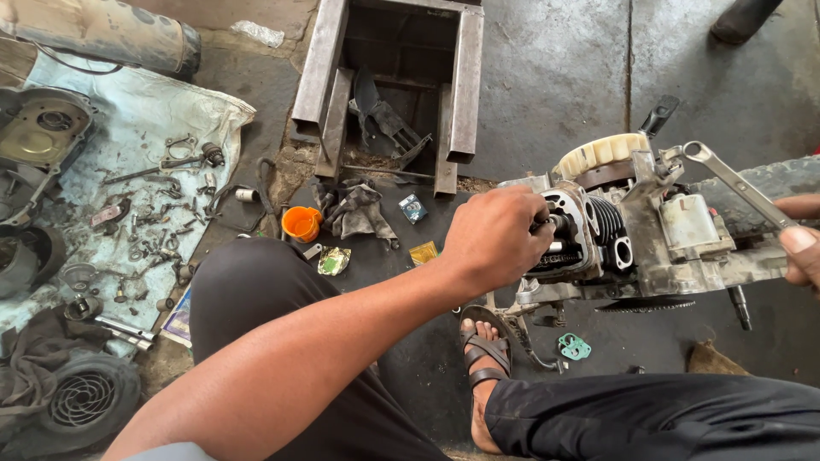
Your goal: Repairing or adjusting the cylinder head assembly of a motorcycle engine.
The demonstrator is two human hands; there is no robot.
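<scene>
Grimy cast aluminium makes up the engine [636, 243], a blocky lump with black cooling fins and a ribbed cream fan wheel on top, lying on the dark oil-stained concrete floor [547, 77] in front of the person's sandalled foot [483, 354]. The left hand [495, 239] is closed in a fist around something small at the cylinder head end, the fingertips hidden against the metal. The right hand [803, 243], at the frame's edge, pinches the shaft of a bright steel spanner [739, 183], whose ring end sits over the engine's top.
</scene>
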